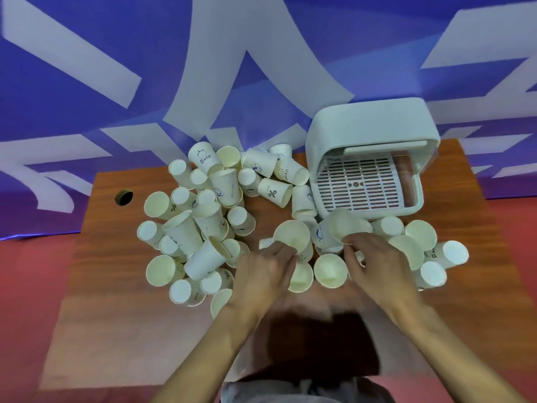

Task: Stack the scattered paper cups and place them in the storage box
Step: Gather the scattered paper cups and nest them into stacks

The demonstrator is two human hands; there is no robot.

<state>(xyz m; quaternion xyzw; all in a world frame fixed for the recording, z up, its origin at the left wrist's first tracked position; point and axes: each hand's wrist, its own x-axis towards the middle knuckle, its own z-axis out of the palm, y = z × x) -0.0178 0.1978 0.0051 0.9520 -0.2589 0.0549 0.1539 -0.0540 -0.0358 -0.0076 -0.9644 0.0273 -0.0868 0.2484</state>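
We see white paper cups [209, 222] with blue prints, cream inside, on a reddish-brown wood-grain worktop [116, 286]; the storage box [369, 141] is white.

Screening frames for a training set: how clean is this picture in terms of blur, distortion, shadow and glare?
Head view: wide-angle bending bows the table edges; the left hand and right hand, pinching the upright cup and the tilted cup, are motion-smeared; the Bear cup and storage box read sharper; a dark shadow lies on the table's near part; no strong glare.
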